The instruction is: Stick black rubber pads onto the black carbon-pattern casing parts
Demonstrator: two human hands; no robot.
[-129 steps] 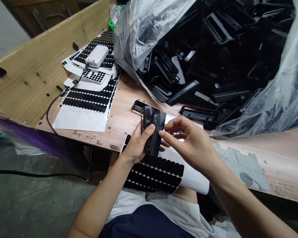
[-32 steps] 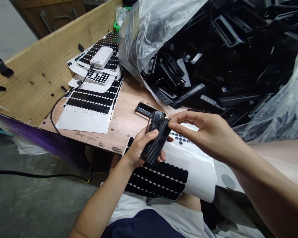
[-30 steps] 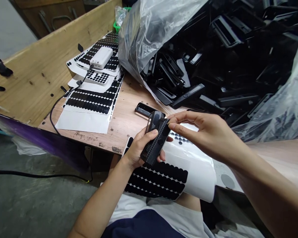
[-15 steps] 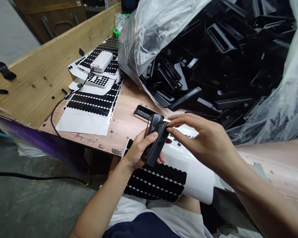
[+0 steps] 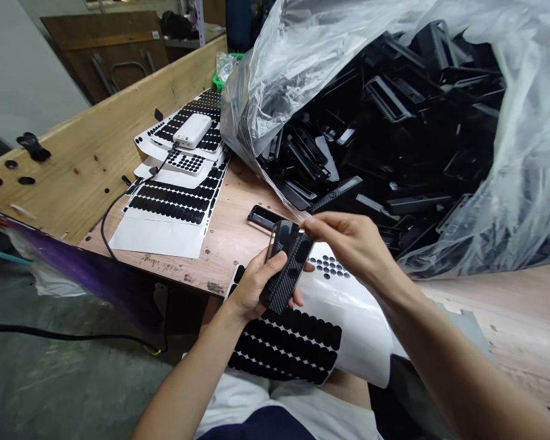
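Observation:
My left hand (image 5: 255, 282) is wrapped round black plastic casings (image 5: 285, 278) with a carbon-fibre pattern and round dark spots; they look like two lying side by side. The thumb presses on top, and fingertips show on the far side. At the upper end of the casings, my right hand (image 5: 348, 241) is closed in a pinch; what its fingertips hold is hidden. Below lies a white sheet of black stickers (image 5: 293, 345), partly on my lap, its blank part curling to the right. Another black casing (image 5: 262, 216) rests on the table just behind my left hand.
A large clear plastic bag (image 5: 266, 79) full of black casings (image 5: 394, 153) takes up the right rear. Sticker sheets (image 5: 165, 238) lie at left under a white power bank (image 5: 192, 130) with a black cable (image 5: 103, 220). A wooden board (image 5: 87, 146) edges the table.
My right fingers have drawn together into a tighter pinch at the casings' upper end. The left hand keeps its hold. The view has shifted slightly.

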